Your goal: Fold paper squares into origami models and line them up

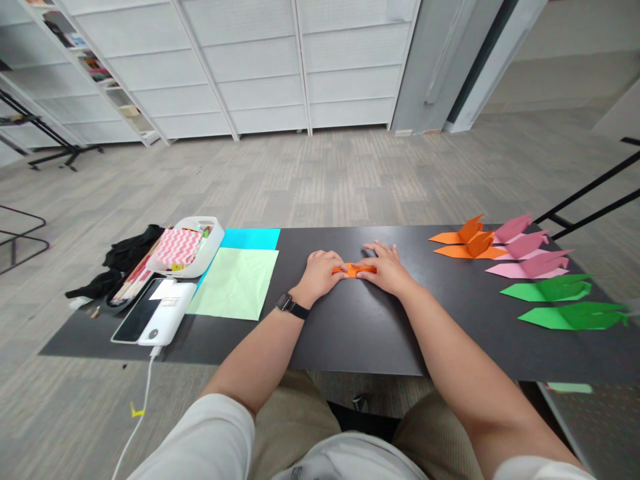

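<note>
Paper folded into a small orange strip (353,271) sits near the middle of the dark table (350,333), straight in front of you and between your two hands. Your left hand (323,272) grasps its left end with the fingertips, and your right hand (386,268) grasps its right end, fingers bent and lowered near the tabletop, so that only the middle of the strip shows clearly. You wear a black watch (292,305) on your left wrist. To your left, a light green sheet (235,283) partly covers a blue sheet (253,238); beside them stands a white basket (216,241) holding a pink-and-white zigzag-patterned item (177,247). Nearer to you, a white device (169,319) with a white cable (146,393) plugged in lies against a dark-screened phone (136,311), and black cloth (133,249) is heaped past the basket. To your right are seven folded paper figures: two orange figures (467,251) just left of three pink figures (525,268), with two green figures (567,315) nearer to you.
</note>
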`<state>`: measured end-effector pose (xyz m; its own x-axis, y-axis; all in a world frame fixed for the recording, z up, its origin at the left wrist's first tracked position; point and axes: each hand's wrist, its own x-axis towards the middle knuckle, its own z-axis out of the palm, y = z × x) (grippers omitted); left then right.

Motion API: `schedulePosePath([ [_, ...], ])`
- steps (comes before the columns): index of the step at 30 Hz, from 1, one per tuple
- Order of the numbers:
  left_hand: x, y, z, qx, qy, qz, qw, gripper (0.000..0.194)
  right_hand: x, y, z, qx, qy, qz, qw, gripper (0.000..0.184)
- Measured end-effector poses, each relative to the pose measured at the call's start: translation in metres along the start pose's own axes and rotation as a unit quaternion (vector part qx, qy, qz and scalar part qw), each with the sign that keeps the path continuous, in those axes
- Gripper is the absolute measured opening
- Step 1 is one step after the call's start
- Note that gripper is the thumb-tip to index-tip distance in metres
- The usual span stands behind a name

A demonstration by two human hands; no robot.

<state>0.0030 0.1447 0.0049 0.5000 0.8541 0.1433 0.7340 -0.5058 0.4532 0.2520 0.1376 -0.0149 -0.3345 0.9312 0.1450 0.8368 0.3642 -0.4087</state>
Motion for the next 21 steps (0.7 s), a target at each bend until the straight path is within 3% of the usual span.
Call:
schedulePosePath([
  [4, -0.004, -0.014, -0.014, -0.001, 0.008, -0.004, 1.000, 0.010, 0.000, 0.001, 0.000, 0.000, -0.003, -0.002, 1.000, 0.029],
  [9, -0.005, -0.014, -0.029, -0.056, 0.055, 0.053, 0.995, 0.008, 0.000, 0.000, 0.000, -0.002, -0.007, 0.003, 1.000, 0.028],
  [11, -0.004, -0.008, -0.027, -0.071, 0.066, 0.079, 0.992, 0.007, 0.000, -0.001, -0.001, -0.004, -0.003, -0.001, 1.000, 0.027],
  [16, -0.001, -0.001, -0.009, -0.029, 0.021, 0.141, 0.989, 0.013, -0.001, -0.006, -0.004, -0.011, 0.002, -0.005, 1.000, 0.027],
  [21, 0.004, -0.007, -0.001, -0.013, -0.008, 0.146, 0.989, 0.017, -0.002, -0.007, -0.006, -0.006, 0.006, -0.012, 1.000, 0.027],
])
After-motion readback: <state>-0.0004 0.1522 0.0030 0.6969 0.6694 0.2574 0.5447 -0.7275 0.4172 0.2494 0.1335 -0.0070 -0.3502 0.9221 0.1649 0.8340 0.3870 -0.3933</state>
